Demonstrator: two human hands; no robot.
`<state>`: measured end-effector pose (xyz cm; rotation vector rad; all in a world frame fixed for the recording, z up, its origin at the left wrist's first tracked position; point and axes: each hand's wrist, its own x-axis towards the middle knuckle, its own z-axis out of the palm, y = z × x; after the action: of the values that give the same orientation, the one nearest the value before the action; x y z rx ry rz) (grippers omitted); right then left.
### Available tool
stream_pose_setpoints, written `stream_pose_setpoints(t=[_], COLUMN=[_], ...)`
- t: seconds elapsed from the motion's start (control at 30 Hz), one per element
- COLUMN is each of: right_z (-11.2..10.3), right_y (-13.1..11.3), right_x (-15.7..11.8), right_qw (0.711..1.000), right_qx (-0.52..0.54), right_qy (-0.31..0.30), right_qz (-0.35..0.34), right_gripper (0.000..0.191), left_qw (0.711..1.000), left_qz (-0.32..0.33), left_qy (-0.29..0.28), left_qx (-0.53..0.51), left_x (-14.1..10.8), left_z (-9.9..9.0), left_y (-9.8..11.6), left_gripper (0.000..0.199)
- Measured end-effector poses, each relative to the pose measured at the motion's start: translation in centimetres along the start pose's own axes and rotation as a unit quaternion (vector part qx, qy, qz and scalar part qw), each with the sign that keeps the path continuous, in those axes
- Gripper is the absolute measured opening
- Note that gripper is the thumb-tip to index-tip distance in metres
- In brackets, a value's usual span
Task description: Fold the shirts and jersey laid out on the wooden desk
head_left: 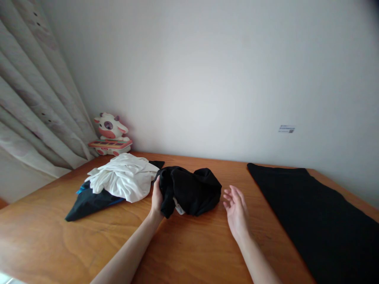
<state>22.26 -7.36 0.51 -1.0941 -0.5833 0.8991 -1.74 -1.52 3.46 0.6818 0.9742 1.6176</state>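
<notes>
Clock is centered on the black bundle. Left hand [156, 199] is gripping the black bundle [197, 193] at its 9 o'clock end; the thumb side is showing, the other fingers are hiding behind the fabric. Right hand [236, 209] is hovering just off the bundle, between 3 and 4 o'clock, fingers loosely spread and a bit curled, pinching nothing. Bundle itself is sitting mid-table, crumpled, folds bulging toward 1 and 2 o'clock. A small white patch [178, 207] is peeking out at its 7 o'clock underside (could be a label or lining, can't tell; reading no text off it).

Going outward: white cloth [126, 177] is lying rumpled between 9 and 10 o'clock, overlapping dark cloth [89, 203] whose one corner is pointing toward 8; a bit of blue is showing at the edge. Black cloth [314, 221] is lying flat from 2 round to 4 o'clock, running out of view. All of it is resting on the wooden table [189, 256].

Farther out: cow toy [111, 128] is standing at 10 o'clock with a striped keyboard [111, 144] in front. Curtain [38, 86] is hanging past it, also at 10. Sticker [286, 129] is sitting on the wall [204, 79] at 2 o'clock: printed lines plus a dark square at its lower right, wording too small to read.
</notes>
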Motion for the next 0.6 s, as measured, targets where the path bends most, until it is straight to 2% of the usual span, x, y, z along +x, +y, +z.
stream_pose_setpoints(t=[0.1, 0.17, 0.2, 0.27, 0.33, 0.37, 0.4, 0.47, 0.6], right_z=[0.9, 1.2, 1.3, 1.2, 1.2, 1.2, 1.2, 1.3, 1.2], right_y=[1.0, 1.5, 1.6, 1.6, 1.2, 1.0, 0.9, 0.8, 1.5], right_x=[-1.5, -2.5, -3.0, -3.6, -3.7, -3.6, -3.5, -2.9, -1.5], right_qw=[0.987, 0.968, 0.959, 0.948, 0.946, 0.947, 0.95, 0.961, 0.993], right_qx=[-0.085, -0.115, -0.118, -0.112, -0.123, -0.135, -0.147, -0.157, -0.066], right_qy=[-0.128, -0.211, -0.241, -0.276, -0.27, -0.258, -0.24, -0.193, -0.096], right_qz=[-0.045, -0.078, -0.091, -0.112, -0.131, -0.137, -0.138, -0.122, -0.036], right_gripper=[0.071, 0.089, 0.097, 0.106, 0.096, 0.084, 0.07, 0.048, 0.042], left_qw=[0.999, 0.988, 0.973, 0.919, 0.862, 0.847, 0.844, 0.863, 0.912], left_qz=[-0.002, 0.007, 0.015, 0.05, 0.096, 0.118, 0.132, 0.135, 0.167], left_qy=[-0.031, -0.105, -0.164, -0.298, -0.395, -0.415, -0.417, -0.386, -0.249], left_qx=[0.036, 0.115, 0.163, 0.252, 0.302, 0.31, 0.31, 0.297, 0.28], left_x=[-0.9, -2.1, -2.7, -3.9, -4.8, -5.0, -5.1, -4.9, -3.3], left_z=[-0.4, -0.8, -1.0, -1.0, -0.7, -0.4, -0.2, 0.2, 0.0], left_y=[-0.6, -0.9, -0.9, -0.8, -0.3, -0.1, 0.1, 0.2, -0.3], left_gripper=[0.049, 0.055, 0.056, 0.054, 0.047, 0.045, 0.045, 0.048, 0.05])
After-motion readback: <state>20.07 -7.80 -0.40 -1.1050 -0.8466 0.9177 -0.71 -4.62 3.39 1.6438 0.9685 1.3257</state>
